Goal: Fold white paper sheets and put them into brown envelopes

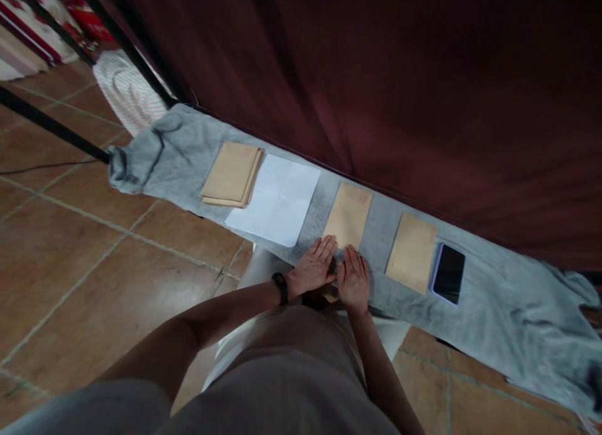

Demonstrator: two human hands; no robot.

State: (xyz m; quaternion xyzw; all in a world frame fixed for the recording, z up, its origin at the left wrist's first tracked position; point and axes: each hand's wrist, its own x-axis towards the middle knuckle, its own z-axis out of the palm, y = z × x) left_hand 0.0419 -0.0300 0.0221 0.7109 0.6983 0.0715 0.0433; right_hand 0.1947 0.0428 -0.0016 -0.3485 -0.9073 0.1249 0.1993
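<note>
A brown paper envelope [348, 210] lies flat in front of me on the grey cloth. On its near left corner rests my left hand [316, 267], palm down with the fingers stretched out flat. My right hand [353, 281] presses on the near right part of the same envelope, fingers extended. Both hands are close together, thumbs almost meeting, and they cover the envelope's near edge. To the left lies a white paper sheet [282, 200] with fold creases. A stack of brown envelopes [230, 172] overlaps the sheet's left side. Another brown envelope [412, 250] lies to the right.
A phone [449, 273] in a light purple case lies beside the right envelope. The grey cloth [498, 303] covers a long narrow surface, rumpled at both ends. A dark red curtain [399, 109] hangs along the far edge. Black poles [56, 125] stand at the left.
</note>
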